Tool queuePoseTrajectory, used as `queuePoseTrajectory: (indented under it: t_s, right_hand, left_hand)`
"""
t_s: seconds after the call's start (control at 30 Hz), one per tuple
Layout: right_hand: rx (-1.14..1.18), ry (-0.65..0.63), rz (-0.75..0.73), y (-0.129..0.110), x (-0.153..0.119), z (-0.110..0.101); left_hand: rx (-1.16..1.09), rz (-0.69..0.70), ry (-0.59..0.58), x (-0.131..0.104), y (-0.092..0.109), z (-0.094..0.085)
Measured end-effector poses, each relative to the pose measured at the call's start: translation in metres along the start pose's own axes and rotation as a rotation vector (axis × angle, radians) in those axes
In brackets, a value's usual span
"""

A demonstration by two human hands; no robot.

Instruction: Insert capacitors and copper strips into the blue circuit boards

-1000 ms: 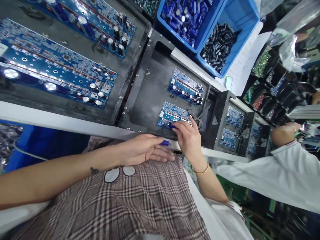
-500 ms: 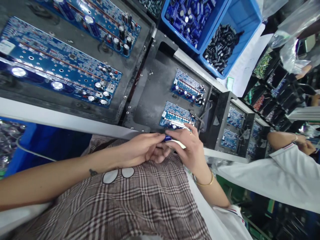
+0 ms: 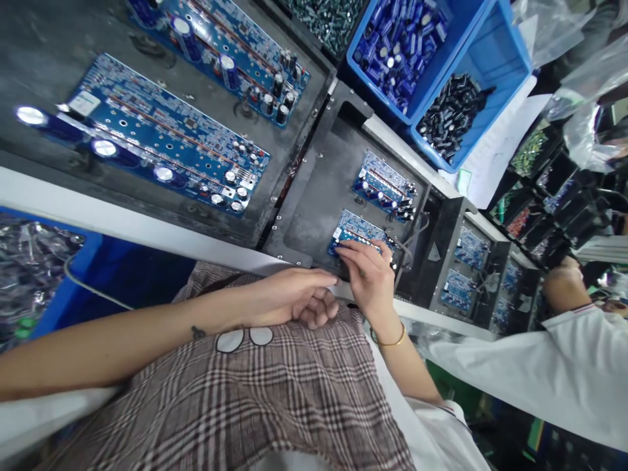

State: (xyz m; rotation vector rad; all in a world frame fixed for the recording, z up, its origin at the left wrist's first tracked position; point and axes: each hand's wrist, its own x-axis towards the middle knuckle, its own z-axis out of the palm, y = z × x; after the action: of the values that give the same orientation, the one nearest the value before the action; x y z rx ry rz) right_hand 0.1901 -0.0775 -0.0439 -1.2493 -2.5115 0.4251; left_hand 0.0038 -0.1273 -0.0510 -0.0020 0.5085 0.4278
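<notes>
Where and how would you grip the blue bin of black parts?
I'd pinch the blue bin's right-hand wall at the rim, from above: that side borders paper, whereas the left abuts the bin of blue cylinders.

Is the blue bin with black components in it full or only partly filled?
Partly filled: the blue bin shows bare plastic beside the black components.

A brown-and-white plaid garment (image 3: 275, 405) is worn, marked by two pale, dark-outlined ovals (image 3: 229, 341). White sleeves (image 3: 434, 428) are seen on both arms, the right edged with thin dark-and-red trim. A gold-toned bangle (image 3: 395, 337) is worn at the right wrist (image 3: 387, 329); a small tattoo (image 3: 197, 332) is noted on the left forearm (image 3: 147, 340).
</notes>
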Motion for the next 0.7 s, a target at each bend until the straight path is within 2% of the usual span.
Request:
queuePoseTrajectory:
  t_s: [0.37, 0.53, 0.7]
  right_hand:
    - [-0.084, -0.007, -0.091, 0.003, 0.002, 0.002]
    - [-0.115, 0.000, -0.158, 0.001, -0.002, 0.002]
    - [-0.124, 0.016, -0.275, 0.010, -0.008, 0.007]
  left_hand:
    - [0.061, 0.047, -0.039, 0.002, -0.005, -0.006]
    - [0.093, 0.054, -0.061, -0.001, -0.004, -0.003]
    - [0.192, 0.076, -0.005, -0.002, -0.003, 0.000]
